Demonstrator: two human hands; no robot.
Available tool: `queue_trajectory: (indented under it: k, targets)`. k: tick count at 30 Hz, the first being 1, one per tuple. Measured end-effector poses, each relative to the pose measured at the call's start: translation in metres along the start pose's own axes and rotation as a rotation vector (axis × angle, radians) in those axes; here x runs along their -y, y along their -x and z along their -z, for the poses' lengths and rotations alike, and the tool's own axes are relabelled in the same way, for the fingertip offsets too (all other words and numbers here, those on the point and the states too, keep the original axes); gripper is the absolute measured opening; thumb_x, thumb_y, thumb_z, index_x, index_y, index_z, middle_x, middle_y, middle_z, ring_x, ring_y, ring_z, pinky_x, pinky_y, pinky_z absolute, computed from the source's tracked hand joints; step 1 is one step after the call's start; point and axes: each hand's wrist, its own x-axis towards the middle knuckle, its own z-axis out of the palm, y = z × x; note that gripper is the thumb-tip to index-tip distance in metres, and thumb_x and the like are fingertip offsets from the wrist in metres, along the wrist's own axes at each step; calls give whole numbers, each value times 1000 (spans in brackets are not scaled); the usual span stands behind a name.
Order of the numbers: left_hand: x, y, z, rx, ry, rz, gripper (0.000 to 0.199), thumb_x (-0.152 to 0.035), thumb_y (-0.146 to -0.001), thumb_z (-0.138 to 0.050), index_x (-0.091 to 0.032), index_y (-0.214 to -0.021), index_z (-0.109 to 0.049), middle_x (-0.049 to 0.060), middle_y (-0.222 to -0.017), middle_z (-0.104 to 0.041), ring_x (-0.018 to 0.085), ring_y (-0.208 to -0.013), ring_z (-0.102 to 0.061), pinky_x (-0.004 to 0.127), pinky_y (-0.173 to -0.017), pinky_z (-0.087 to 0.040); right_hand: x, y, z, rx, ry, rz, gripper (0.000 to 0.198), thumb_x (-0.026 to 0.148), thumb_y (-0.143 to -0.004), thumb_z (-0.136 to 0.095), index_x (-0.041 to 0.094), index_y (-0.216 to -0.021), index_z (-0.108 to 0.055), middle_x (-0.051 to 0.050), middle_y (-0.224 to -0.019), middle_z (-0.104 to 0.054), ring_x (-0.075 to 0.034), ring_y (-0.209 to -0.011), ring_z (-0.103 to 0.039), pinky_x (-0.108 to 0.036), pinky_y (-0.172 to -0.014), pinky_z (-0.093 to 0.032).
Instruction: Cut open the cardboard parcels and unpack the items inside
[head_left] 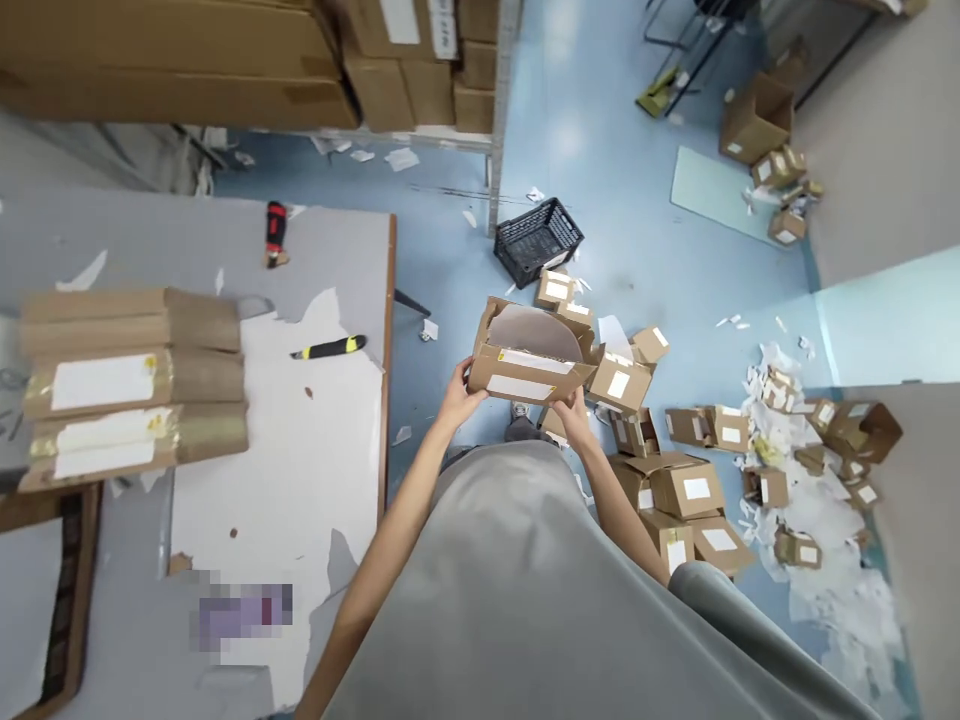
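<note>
Both of my hands hold one open cardboard box (487, 362) in front of my body, over the floor. It has white labels along its near side, and a curved greyish surface shows inside. My left hand (459, 396) grips its lower left corner, with the fingers partly hidden. My right hand (574, 414) is closed on the lower right edge. Just beyond and to the right of the held box, several small labelled boxes (619, 384) lie on the floor.
A table (330, 250) on the left bears a utility knife (328, 348), a red-black tool (275, 232) and stacked flat cartons (202, 375). A black crate (538, 242) stands on the floor ahead. Boxes and torn paper (840, 560) litter the right. Shelving (496, 150) rises ahead.
</note>
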Motion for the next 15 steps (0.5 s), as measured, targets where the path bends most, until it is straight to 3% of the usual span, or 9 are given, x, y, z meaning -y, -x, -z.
queue_trajectory:
  k: [5,9,12,15]
  targets:
    - [-35,-55,-106,164,-84,-48,92,-10,-70,-83,-16,-158,-58,23,-168,-64,40,-150,-68,55,-128,-57,18,-33,86,-160,-59,16,71,40,-75,-79,32,-141,-56,-9,-149,-79,-30,-140,-71,-53,-129,-54]
    - [-68,-94,-198,190,-183,-145,89,-11,-72,-86,-16,-158,-62,25,-168,-61,43,-160,-60,59,-138,-47,41,-73,155,-276,-98,125,74,44,-78,-80,29,-147,-59,-12,-154,-77,-30,-146,-71,-53,-131,-54]
    - [-96,-108,-262,269,-194,-319,76,-17,-84,-82,-17,-159,-68,22,-168,-61,39,-163,-58,55,-140,-47,53,-103,206,-495,-110,194,85,50,-82,-75,24,-160,-55,-17,-167,-69,-30,-157,-65,-53,-135,-52]
    - [-114,-106,-306,478,-170,-419,61,-21,-95,-73,-20,-156,-74,17,-166,-67,36,-157,-64,52,-134,-55,50,-119,248,-790,-46,111,87,53,-86,-69,18,-164,-54,-23,-178,-56,-32,-168,-55,-54,-139,-48]
